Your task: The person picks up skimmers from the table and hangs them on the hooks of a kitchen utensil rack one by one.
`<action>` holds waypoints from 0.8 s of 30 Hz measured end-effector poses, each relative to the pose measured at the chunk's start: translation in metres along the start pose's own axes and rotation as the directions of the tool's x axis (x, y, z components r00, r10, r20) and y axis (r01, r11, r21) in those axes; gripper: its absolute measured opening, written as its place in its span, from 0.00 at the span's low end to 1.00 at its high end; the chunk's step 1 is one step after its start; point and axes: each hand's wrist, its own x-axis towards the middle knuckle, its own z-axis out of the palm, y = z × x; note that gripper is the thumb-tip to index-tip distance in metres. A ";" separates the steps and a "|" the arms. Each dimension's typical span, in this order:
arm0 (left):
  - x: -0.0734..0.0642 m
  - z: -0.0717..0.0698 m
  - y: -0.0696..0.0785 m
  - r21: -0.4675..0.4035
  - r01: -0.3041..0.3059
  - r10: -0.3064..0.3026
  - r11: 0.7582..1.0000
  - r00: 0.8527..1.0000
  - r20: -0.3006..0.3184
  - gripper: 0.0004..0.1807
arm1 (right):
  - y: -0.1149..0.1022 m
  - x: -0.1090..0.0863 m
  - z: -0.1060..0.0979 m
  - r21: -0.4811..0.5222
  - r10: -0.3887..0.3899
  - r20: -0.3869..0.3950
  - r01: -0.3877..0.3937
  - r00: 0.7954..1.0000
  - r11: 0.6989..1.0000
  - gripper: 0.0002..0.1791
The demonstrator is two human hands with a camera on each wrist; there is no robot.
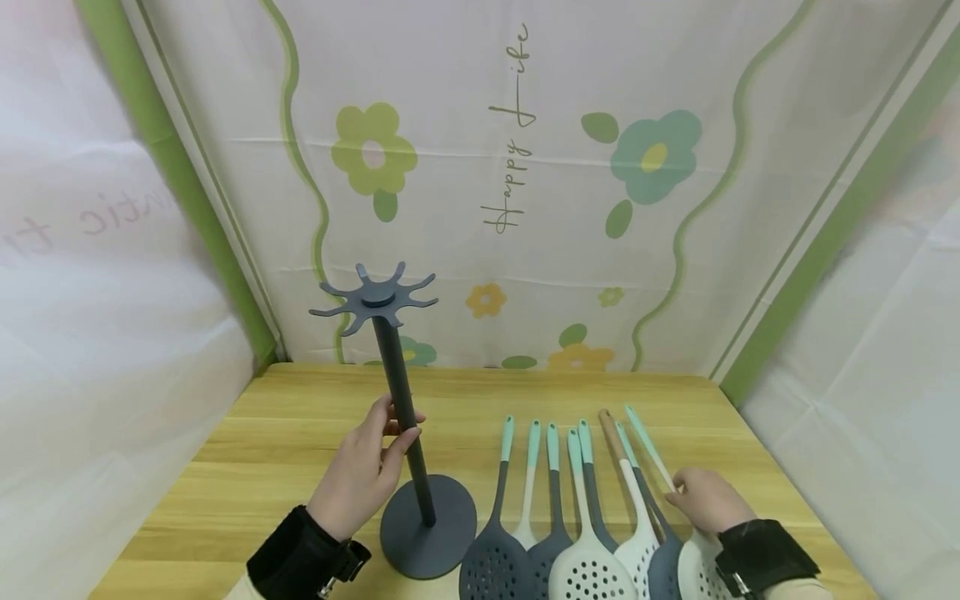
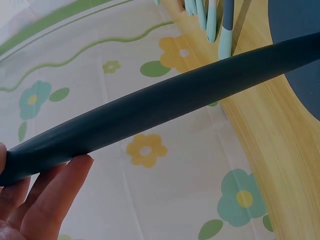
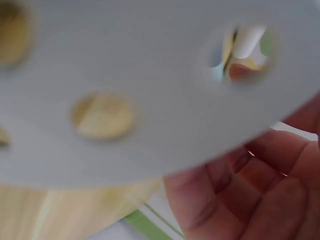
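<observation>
My left hand [image 1: 356, 483] grips the upright pole of a dark grey utensil stand [image 1: 397, 379], with thumb and fingers around it. The stand tilts slightly; its round base [image 1: 408, 542] is down at the table and a ring of curved hooks [image 1: 377, 293] tops it. In the left wrist view the pole [image 2: 150, 112] runs across above my fingertips [image 2: 75, 172]. At the right end of the utensil row, my right hand [image 1: 708, 498] holds a white skimmer [image 1: 699, 571] by its handle, the mint end rising past my fingers. Its perforated head [image 3: 150, 65] fills the right wrist view.
Several white and dark grey skimmers lie side by side between the hands, including a dark one [image 1: 495, 562] and a white one [image 1: 592, 575]. One has a brown handle end [image 1: 611, 433]. White printed cloth walls [image 1: 487, 183] enclose the wooden table [image 1: 300, 417].
</observation>
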 end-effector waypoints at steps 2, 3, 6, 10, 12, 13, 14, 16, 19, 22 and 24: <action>0.000 0.001 0.000 0.010 -0.008 0.008 1.000 1.000 -0.007 0.23 | -0.005 -0.001 -0.001 0.009 0.001 -0.005 -0.001 1.000 1.000 0.14; -0.001 0.001 0.000 0.017 -0.012 0.012 1.000 1.000 -0.010 0.23 | -0.008 -0.001 -0.002 0.012 0.001 -0.007 -0.001 1.000 1.000 0.14; -0.001 0.001 0.000 0.034 -0.008 0.009 0.999 1.000 -0.013 0.24 | -0.017 -0.004 -0.004 0.013 -0.008 -0.016 0.008 1.000 1.000 0.15; -0.001 0.001 0.000 0.029 0.008 -0.008 1.000 1.000 -0.007 0.25 | -0.031 -0.008 -0.008 0.003 -0.045 -0.046 0.045 0.998 0.999 0.14; -0.001 0.001 0.000 0.024 0.016 -0.016 1.000 1.000 -0.004 0.26 | -0.039 -0.011 -0.010 0.004 -0.067 -0.063 0.067 0.996 0.998 0.12; -0.001 0.001 0.000 0.022 0.023 -0.023 0.999 1.000 -0.004 0.26 | -0.044 -0.011 -0.011 0.005 -0.076 -0.070 0.077 0.995 0.997 0.11; -0.001 0.000 0.000 0.021 0.028 -0.028 0.999 1.000 -0.004 0.26 | -0.047 -0.012 -0.011 0.012 -0.083 -0.077 0.084 0.994 0.996 0.09; -0.001 0.000 0.000 0.025 0.034 -0.034 0.999 0.999 -0.006 0.27 | -0.054 -0.014 -0.012 0.024 -0.086 -0.086 0.088 0.993 0.996 0.07; -0.001 0.000 0.000 0.032 0.027 -0.026 0.999 1.000 -0.009 0.27 | -0.062 -0.017 -0.014 0.018 -0.090 -0.098 0.093 0.991 0.996 0.08; -0.001 0.001 0.000 0.036 0.015 -0.015 0.999 1.000 -0.014 0.27 | -0.069 -0.019 -0.016 0.001 -0.106 -0.116 0.107 0.988 0.994 0.09; -0.001 0.001 0.000 0.037 0.010 -0.009 0.999 1.000 -0.018 0.27 | -0.072 -0.020 -0.016 -0.010 -0.119 -0.127 0.119 0.985 0.993 0.08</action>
